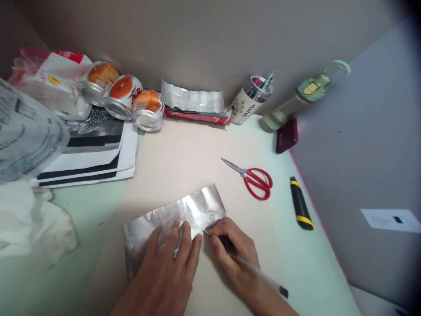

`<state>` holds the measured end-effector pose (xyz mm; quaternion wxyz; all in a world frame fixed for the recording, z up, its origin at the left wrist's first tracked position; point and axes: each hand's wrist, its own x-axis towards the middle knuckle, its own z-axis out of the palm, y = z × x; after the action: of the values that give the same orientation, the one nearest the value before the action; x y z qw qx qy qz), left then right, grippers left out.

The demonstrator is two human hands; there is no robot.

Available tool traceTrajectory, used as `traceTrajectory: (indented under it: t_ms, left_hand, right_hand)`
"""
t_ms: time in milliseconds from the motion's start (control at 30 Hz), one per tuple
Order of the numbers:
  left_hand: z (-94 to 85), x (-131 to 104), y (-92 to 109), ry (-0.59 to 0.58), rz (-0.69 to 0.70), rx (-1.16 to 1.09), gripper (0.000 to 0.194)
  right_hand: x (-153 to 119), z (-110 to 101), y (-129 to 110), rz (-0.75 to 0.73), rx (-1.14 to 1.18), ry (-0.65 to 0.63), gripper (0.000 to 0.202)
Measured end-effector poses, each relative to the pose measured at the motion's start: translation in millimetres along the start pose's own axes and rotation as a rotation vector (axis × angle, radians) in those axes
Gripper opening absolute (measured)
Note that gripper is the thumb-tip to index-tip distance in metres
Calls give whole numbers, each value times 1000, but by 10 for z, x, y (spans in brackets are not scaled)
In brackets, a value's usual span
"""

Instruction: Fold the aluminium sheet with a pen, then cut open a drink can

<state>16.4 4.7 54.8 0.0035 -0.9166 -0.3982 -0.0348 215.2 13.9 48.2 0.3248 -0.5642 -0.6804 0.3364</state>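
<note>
A shiny silver metal sheet (184,206) lies slightly askew on the pale paper that covers the table. Spread flat, the fingers of my left hand (174,259) press on its lower part and hide some of it. My right hand (233,250) grips a pen (259,274) with a clear barrel and dark end cap. The pen's tip touches or nearly touches the sheet's lower edge, just right of my left fingertips. Scissors with red handles (258,183) rest beyond my right hand, blades pointing to the upper left.
A black and yellow utility knife (301,204) lies at right. Along the back stand several cans (148,109), cut metal strips (194,100), a pencil can (248,101), a green bottle (296,103) and a maroon box (287,136). Printed sheets (128,153), a plastic bag (29,136) and white cloth (36,224) occupy the left.
</note>
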Motion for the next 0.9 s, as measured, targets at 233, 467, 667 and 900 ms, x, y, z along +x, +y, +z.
traceTrajectory:
  t_ms: [233,467,667,900]
  left_hand:
    - [42,-13,-9,9,34,21,50]
    - [12,8,10,-22,-8,-1,54]
    - [-18,4,17,-12,-12,4,49]
    - [-7,-2,14,4,-9,5,50]
  right_hand:
    - [24,0,-34,-19,-38,-32,17]
    - [21,-17,-34,8,10,-9,19]
    - [11,-3,-30,33,-15,-6,16]
    - [44,-52,-53,28,-29,-75,18]
